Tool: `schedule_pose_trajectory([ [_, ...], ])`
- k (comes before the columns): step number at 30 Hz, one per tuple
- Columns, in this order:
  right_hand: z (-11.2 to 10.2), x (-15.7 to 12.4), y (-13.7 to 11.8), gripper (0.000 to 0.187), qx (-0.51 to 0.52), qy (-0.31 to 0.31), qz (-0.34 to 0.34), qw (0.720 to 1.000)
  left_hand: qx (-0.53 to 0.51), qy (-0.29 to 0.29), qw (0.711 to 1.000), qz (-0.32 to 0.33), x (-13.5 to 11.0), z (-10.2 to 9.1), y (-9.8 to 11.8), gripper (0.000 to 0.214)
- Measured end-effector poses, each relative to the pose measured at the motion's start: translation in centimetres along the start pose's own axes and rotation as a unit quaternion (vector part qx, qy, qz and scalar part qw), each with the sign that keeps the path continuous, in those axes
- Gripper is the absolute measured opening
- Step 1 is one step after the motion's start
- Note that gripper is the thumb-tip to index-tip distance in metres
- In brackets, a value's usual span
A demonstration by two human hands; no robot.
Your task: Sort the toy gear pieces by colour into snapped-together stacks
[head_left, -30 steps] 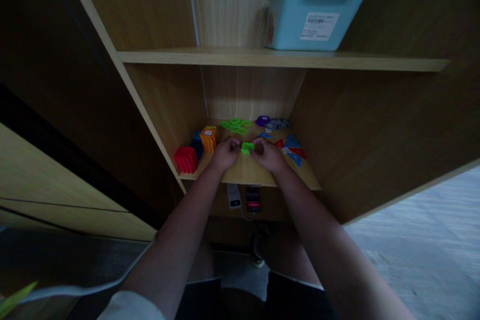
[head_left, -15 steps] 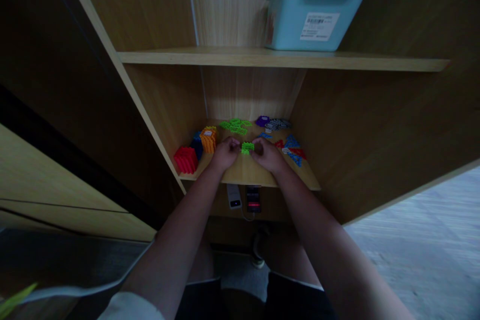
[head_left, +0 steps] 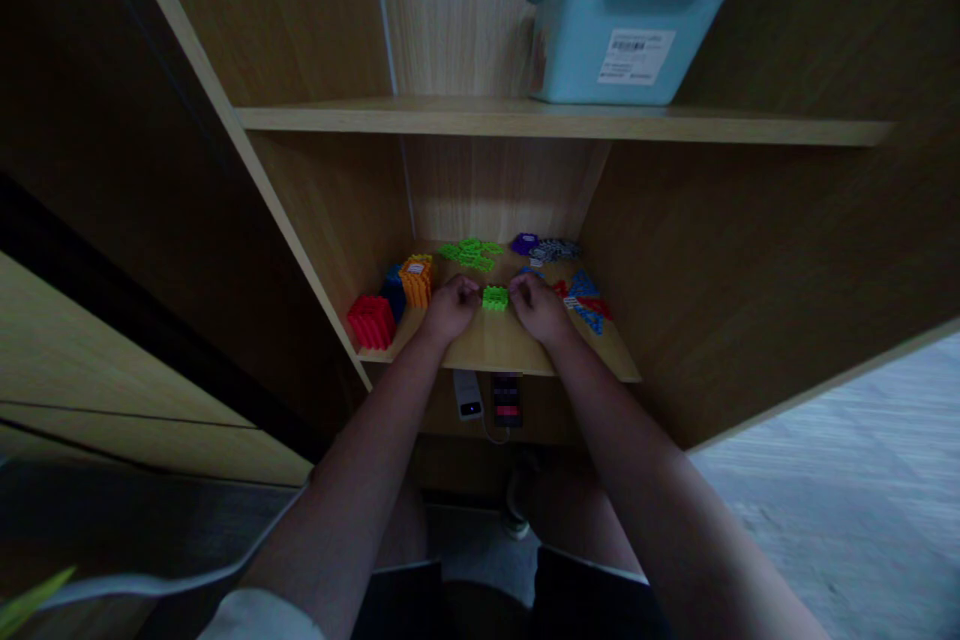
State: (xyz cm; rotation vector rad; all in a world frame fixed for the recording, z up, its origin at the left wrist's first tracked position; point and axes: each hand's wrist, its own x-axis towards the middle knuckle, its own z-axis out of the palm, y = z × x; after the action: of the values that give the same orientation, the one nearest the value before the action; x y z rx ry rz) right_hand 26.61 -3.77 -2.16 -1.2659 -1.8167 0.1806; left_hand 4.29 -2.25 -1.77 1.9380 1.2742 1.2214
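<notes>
A small stack of bright green plastic pieces [head_left: 495, 298] lies on the wooden shelf board between my hands. To its left, my left hand [head_left: 451, 308] has loosely bent fingers, their tips close to the stack's edge, with nothing visible in them. On the opposite side is my right hand [head_left: 538, 308], its thumb and fingers curved and apart, a little off the stack. Loose green pieces [head_left: 471, 252] are spread out behind the stack. Blue triangular pieces [head_left: 589, 315] and red pieces [head_left: 596, 304] lie right of my right hand.
Stacks of orange pieces [head_left: 416, 282], dark blue pieces [head_left: 393, 292] and red squares [head_left: 372, 322] line the left side. Purple pieces [head_left: 524, 243] and grey pieces [head_left: 556, 250] sit at the back. A teal bin [head_left: 577, 50] stands above. Below are a power bank [head_left: 468, 395] and phone [head_left: 507, 400].
My right hand has drawn slightly away from the green stack to the right. My left hand stays almost where it was, and the stack looks squarer.
</notes>
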Motion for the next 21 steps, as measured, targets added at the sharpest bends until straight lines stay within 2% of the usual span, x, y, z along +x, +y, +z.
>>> schedule_pose_trajectory([
  [12,0.2,0.2,0.3,0.034,-0.006,0.012,0.001,1.0,0.045,0.03,0.998,0.023,-0.1,-0.1,-0.1,0.017],
  [21,0.8,0.4,1.3,0.041,-0.014,0.033,0.008,0.999,0.044,0.025,0.999,0.02,0.5,0.5,-0.9,0.017],
])
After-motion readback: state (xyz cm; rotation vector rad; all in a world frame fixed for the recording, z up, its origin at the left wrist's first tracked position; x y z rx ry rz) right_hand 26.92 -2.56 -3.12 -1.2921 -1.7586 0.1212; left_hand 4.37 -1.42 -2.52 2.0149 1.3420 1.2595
